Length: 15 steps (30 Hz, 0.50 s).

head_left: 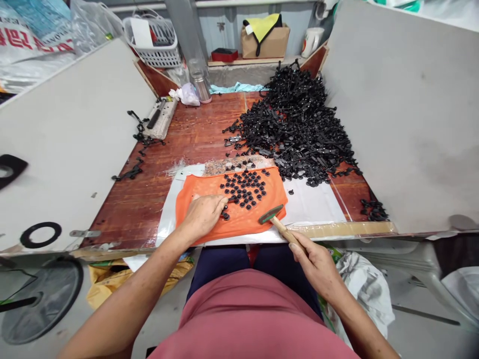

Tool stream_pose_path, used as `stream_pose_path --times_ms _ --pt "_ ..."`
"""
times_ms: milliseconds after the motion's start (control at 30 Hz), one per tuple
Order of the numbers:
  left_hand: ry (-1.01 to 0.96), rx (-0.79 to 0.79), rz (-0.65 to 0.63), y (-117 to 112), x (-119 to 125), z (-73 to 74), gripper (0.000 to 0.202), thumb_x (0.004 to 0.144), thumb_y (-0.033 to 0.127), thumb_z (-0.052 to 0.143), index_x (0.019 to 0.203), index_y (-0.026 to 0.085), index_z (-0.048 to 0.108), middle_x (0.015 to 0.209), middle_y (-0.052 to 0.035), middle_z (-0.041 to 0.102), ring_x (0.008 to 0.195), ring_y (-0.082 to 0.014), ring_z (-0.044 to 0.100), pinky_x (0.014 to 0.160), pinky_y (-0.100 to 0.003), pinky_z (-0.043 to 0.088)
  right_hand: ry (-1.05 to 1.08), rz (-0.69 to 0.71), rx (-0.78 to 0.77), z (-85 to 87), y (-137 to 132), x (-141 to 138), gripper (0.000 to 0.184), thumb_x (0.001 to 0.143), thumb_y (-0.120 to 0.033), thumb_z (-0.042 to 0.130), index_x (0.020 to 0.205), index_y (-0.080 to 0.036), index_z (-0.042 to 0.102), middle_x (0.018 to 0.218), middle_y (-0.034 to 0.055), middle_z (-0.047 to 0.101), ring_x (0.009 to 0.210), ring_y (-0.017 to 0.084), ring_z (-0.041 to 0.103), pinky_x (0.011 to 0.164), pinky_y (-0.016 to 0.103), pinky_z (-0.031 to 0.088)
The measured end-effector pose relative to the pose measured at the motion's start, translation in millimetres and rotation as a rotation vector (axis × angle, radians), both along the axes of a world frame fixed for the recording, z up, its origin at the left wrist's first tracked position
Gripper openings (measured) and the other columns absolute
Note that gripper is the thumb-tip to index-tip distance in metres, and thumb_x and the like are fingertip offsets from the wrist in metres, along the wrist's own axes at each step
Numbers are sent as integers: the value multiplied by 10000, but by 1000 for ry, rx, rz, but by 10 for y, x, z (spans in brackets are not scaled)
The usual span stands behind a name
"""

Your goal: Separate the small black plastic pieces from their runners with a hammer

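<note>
One right hand (pixel 317 264), curled closed, gripping hammer (pixel 281 227)

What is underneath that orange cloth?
White sheeting shows beside the orange cloth, and a speckled slab at its far edge. Whatever lies beneath the cloth's middle is covered, so I can't tell.
</note>
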<state>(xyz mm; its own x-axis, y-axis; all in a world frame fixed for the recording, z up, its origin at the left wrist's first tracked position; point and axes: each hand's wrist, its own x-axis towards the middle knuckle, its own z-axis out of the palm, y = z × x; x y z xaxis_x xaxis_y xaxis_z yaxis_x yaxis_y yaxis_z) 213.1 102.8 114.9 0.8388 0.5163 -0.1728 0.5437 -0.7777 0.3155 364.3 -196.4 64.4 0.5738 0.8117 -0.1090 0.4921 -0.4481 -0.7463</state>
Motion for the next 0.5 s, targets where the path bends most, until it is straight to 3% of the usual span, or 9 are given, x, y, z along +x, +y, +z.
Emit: stream_pose_path --times_ms 333,500 --pt "-42 -22 -10 44 -25 -70 411 1018 374 292 756 222 570 837 -57 741 829 -241 654 778 -333 357 6 12 -8 -21 -15 9 453 1060 -432 431 1422 -251 636 831 7 740 724 184 691 681 276 520" --pt "4 16 -6 -12 -5 -84 442 1043 385 301 753 216 588 843 -62 755 821 -245 663 775 -340 332 -105 29 -19 70 4 71 428 1060 -397 459 1431 -266 626 1132 52 792 961 226 758 796 304 567"
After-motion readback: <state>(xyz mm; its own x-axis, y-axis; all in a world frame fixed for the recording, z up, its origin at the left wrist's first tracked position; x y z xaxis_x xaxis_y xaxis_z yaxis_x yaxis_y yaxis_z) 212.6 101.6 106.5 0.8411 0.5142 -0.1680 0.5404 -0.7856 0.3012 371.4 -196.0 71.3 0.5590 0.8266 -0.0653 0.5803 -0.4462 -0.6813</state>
